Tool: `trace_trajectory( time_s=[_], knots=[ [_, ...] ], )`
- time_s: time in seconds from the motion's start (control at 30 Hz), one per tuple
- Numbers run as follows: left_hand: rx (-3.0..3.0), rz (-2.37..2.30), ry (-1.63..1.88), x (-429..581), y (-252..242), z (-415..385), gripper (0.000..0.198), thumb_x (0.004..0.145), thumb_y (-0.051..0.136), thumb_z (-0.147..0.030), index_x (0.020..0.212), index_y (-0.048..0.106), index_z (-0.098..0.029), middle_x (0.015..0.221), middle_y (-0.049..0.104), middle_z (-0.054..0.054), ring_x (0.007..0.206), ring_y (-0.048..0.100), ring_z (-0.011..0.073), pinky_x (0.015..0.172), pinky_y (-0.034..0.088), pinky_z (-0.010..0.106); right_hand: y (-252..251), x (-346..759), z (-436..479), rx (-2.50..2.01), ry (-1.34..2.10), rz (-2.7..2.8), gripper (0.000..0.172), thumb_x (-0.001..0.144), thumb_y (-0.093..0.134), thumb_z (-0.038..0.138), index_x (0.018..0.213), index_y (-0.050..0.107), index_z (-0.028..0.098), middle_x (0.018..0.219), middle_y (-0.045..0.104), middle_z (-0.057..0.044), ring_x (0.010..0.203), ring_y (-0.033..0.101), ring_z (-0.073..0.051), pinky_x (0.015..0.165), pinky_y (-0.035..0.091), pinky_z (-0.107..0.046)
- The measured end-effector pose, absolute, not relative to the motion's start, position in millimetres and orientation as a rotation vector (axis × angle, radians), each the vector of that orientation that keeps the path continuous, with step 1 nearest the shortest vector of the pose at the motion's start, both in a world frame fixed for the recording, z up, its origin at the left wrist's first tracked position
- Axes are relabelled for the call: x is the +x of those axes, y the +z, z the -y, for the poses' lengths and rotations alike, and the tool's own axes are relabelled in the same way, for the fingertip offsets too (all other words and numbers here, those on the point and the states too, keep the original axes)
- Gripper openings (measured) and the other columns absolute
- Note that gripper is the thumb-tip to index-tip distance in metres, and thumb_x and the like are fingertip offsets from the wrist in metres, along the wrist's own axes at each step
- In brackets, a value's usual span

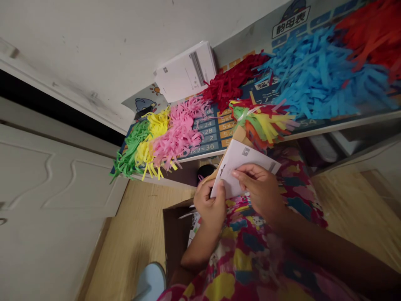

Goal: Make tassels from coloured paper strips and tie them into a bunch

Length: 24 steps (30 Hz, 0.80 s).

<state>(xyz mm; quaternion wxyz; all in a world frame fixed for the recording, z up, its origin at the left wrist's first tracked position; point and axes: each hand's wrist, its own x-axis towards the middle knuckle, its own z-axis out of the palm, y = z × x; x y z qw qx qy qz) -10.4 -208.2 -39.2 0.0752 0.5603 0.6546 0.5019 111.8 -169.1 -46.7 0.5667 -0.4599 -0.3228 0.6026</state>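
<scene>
A white printed card (238,161) is held above my lap, with a brown paper piece (239,136) behind its left edge. My left hand (211,200) grips the lower left corner of both, thumb on top. My right hand (258,188) pinches at the card's face, thumb and forefinger together. Just beyond the card, a bundle of mixed-colour paper strips (263,121) lies at the table's front edge. A stack of white printed cards (186,73) rests against the wall at the back.
On the table (213,154) lie green (133,146), yellow (153,133), pink (178,133), dark red (232,81), blue (319,75) and red (376,33) strips. An open cardboard box (175,230) stands below, left of my legs, near a light blue stool (152,280).
</scene>
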Motion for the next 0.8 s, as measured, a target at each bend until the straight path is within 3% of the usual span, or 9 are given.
trace_trajectory(
  time_s=[0.8],
  knots=[
    [1.735, -1.95, 1.532, -6.1, -39.3, 212.2, 0.015, 0.086, 0.065, -0.029, 0.079, 0.075, -0.02, 0.083, 0.075, 0.004, 0.079, 0.07, 0.0185, 0.076, 0.054, 0.03, -46.5, 108.0, 169.0, -1.152, 1.326, 0.827, 0.03, 0.071, 0.078, 0.044, 0.071, 0.066, 0.017, 0.057, 0.058, 0.002, 0.049, 0.046, -0.01, 0.047, 0.036, -0.023]
  ],
)
